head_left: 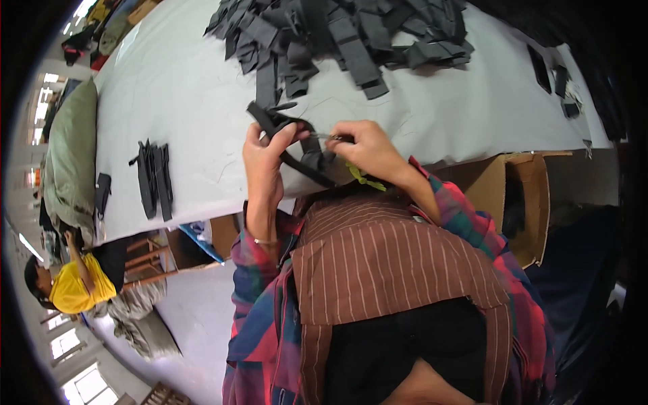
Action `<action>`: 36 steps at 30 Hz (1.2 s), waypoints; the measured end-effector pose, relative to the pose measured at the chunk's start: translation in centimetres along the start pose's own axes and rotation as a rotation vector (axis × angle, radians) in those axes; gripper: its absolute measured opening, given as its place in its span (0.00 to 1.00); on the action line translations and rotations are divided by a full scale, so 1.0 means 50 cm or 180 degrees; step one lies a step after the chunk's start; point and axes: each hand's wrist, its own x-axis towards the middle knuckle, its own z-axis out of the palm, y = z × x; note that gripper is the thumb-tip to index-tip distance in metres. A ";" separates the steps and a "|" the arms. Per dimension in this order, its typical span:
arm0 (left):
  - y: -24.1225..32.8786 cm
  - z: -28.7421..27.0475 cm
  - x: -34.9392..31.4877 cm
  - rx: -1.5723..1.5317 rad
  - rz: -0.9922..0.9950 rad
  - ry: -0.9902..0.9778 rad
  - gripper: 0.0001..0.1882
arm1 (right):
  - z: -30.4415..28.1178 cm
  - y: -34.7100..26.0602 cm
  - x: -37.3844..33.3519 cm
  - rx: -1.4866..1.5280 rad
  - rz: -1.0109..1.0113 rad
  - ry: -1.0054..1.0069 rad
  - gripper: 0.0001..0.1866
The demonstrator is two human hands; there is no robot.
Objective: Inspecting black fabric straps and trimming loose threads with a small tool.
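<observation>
My left hand (265, 152) is closed on a dark grey fabric strip (307, 169), thumb and fingers pinching it near the table's front edge. The strip is folded, with one end pointing up to the left and the other hanging toward my apron. In my closed right hand (370, 148) is a pair of thread snips (320, 136), their thin metal blades touching or very near the strip by my left fingertips. The handles are mostly hidden by my fingers. A yellow-green ribbon (364, 177) hangs just below that hand; I cannot tell whether it is tied to the snips.
A big heap of dark grey strips (351, 37) lies beyond my hands on the white-covered table (196, 88). To the left sits a small bundle of strips (155, 179). An open cardboard box (533, 202) stands at the right below the table edge. A person in yellow (77, 283) works at far left.
</observation>
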 end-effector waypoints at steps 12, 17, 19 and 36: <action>-0.084 -0.014 0.023 0.0036 -0.0320 -0.0065 0.15 | -0.056 0.005 -0.019 -0.0929 -0.0283 0.0258 0.16; -0.081 -0.012 0.027 0.0119 -0.0283 -0.0202 0.15 | -0.025 0.004 0.006 -0.0807 -0.0240 -0.0238 0.13; -0.082 -0.015 0.030 0.0121 -0.0308 -0.0202 0.15 | -0.005 0.020 0.014 -0.0681 -0.0505 -0.0116 0.11; -0.058 -0.029 0.024 -0.0253 -0.0583 -0.0151 0.17 | -0.014 0.021 0.021 -0.0812 -0.0228 -0.0514 0.07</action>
